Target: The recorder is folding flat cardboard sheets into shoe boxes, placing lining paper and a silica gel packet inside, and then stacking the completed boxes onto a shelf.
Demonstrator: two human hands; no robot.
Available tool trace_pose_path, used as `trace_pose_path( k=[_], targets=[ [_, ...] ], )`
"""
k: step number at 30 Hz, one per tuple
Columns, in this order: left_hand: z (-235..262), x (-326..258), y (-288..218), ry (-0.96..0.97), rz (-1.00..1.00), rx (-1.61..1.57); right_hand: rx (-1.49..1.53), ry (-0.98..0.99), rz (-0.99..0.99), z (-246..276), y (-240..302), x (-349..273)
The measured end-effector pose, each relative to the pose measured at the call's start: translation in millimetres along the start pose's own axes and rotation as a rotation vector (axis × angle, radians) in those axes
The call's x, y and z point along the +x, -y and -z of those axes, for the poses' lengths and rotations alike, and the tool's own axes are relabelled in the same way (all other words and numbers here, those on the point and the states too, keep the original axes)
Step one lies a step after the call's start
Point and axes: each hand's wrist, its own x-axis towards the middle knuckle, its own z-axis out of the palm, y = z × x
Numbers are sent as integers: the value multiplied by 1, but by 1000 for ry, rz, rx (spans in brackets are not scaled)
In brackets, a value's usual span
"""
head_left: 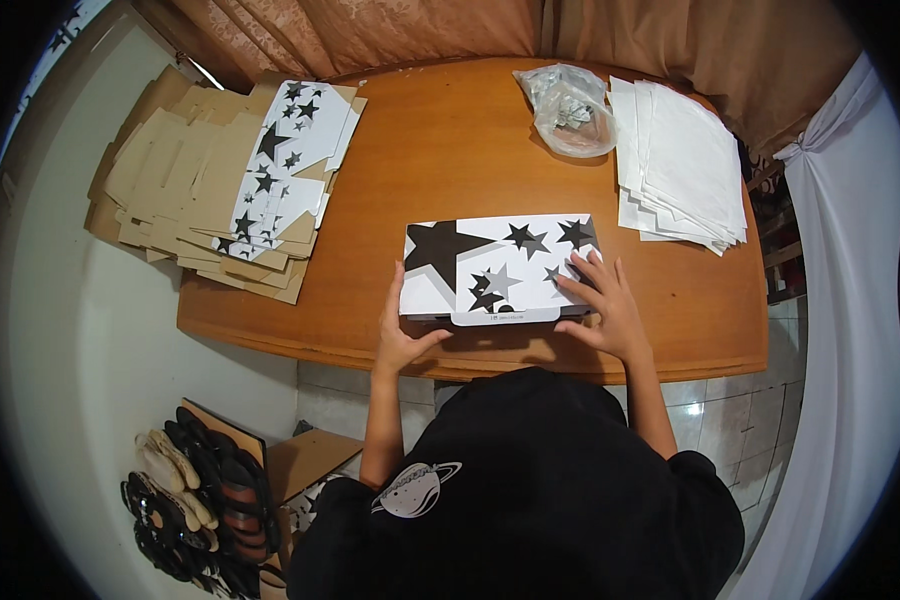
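Note:
A shoebox-like cardboard box, white with black and grey stars, lies on the wooden table in front of me. Its lid is down, and a white flap sticks out along the near edge. My left hand is at the box's left end, its fingers stretched along the side and the thumb apart near the front corner. Over the right end, my right hand rests with spread fingers on the lid and its thumb by the near edge. The inside of the box is hidden.
Flattened brown cardboard pieces are stacked at the table's left, with a star-printed sheet on top. A clear plastic bag and white paper sheets lie at the far right. Several shoes stand on the lower left.

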Motion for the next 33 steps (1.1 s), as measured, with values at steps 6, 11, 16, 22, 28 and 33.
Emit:
trace_pose_path(
  k=[6,11,16,22,28,33],
  targets=[
    [-30,-5,-1,-245,-25,52,105,-182,82,-24,-4,-3],
    [-38,0,1,-325,13,133,98,-229,39,-30,0,2],
    [-42,-2,8,-325,2,319,103,-206,-4,-41,-5,0],
    [-35,-1,4,-233,14,351,92,-99,-99,-38,-2,0],
    [-37,-7,3,-284,2,435,65,-94,-104,-39,-1,-1],
    [-44,-8,-12,-239,-179,854,-153,-185,-56,-37,8,1]
  ],
)
